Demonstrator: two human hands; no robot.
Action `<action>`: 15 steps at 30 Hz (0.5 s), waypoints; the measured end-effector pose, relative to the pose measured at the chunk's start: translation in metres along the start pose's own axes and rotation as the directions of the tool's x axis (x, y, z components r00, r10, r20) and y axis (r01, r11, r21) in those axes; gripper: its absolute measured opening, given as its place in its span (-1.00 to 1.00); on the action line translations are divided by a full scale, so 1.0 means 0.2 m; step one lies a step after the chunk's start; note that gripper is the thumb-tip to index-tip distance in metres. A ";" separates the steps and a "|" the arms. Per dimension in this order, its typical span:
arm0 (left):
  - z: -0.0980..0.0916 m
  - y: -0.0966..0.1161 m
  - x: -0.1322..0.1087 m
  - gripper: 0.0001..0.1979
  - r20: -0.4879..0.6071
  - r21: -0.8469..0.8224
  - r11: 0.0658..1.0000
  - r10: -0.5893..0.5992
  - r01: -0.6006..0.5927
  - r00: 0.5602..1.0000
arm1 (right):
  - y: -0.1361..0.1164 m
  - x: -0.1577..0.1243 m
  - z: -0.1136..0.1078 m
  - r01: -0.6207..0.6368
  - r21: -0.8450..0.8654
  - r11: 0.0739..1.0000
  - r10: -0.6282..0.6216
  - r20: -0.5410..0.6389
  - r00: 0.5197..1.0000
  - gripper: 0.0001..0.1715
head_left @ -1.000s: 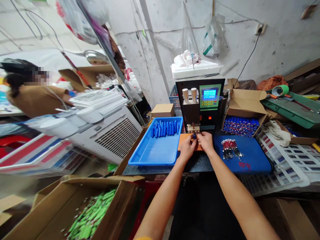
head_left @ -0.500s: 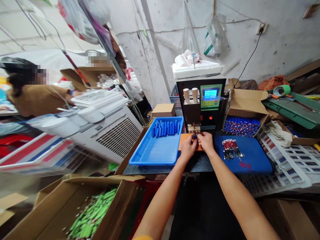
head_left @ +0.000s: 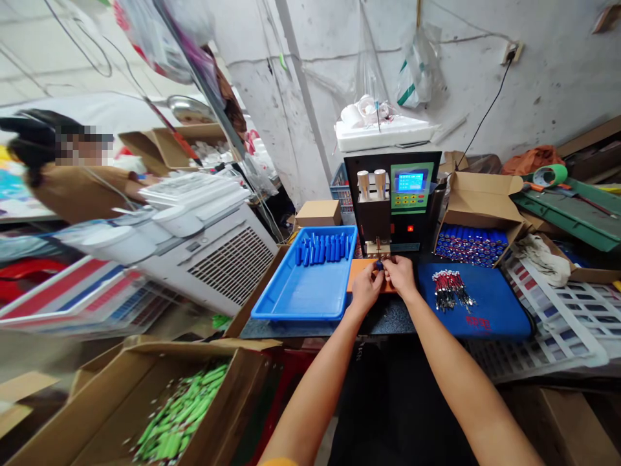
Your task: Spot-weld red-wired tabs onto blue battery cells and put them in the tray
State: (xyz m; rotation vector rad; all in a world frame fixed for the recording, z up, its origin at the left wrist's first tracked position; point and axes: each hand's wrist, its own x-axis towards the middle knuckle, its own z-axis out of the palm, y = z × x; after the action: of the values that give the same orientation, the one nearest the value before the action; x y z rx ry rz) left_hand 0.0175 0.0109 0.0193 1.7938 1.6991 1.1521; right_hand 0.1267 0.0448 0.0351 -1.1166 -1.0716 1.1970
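At the foot of a black spot welder [head_left: 373, 223], my left hand [head_left: 366, 288] pinches a small blue battery cell [head_left: 380, 265] just under the electrodes [head_left: 379, 247]. My right hand [head_left: 401, 275] meets it from the other side, thumb and finger closed by the cell's end; whatever they grip is too small to make out. Both hands rest over an orange plate [head_left: 358, 267]. Left of them, a blue tray [head_left: 295, 298] holds a row of blue cells [head_left: 323, 249]. To the right, red and black wire leads [head_left: 451, 291] lie on a blue mat [head_left: 502, 310].
A cardboard box [head_left: 485, 191] of blue cells stands right of the welder. Green cells [head_left: 182, 411] fill part of a carton [head_left: 97, 411] at lower left. A white plastic basket [head_left: 572, 343] borders the mat. A co-worker [head_left: 72, 188] sits far left beyond a white air cooler [head_left: 228, 259].
The view has shifted slightly. My hands keep the same pose under the electrodes. The welder's screen shows a different display, and the co-worker's head has moved a little.
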 end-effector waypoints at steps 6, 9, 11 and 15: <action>0.00 0.00 0.00 -0.73 -0.007 0.008 1.000 0.000 0.000 1.000 | 0.00 0.00 0.00 -0.023 0.006 1.000 0.023 0.000 1.000 -0.74; 0.00 0.01 0.00 -0.73 -0.010 0.013 1.000 -0.005 0.005 1.000 | 0.00 0.00 0.00 -0.029 0.004 1.000 0.029 -0.001 1.000 -0.74; 0.00 0.01 0.00 -0.73 -0.013 0.021 1.000 -0.012 0.013 1.000 | 0.00 0.00 0.00 -0.031 0.004 1.000 0.031 0.001 1.000 -0.73; 0.00 0.01 0.00 -0.73 -0.010 0.037 0.999 -0.023 0.023 1.000 | 0.00 -0.01 0.00 -0.041 0.008 0.999 0.041 -0.002 0.999 -0.70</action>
State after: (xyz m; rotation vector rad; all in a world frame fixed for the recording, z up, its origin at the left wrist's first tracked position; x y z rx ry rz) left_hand 0.0181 0.0099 0.0204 1.7890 1.7524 1.1281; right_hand 0.1261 0.0436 0.0352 -1.1383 -1.0460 1.2310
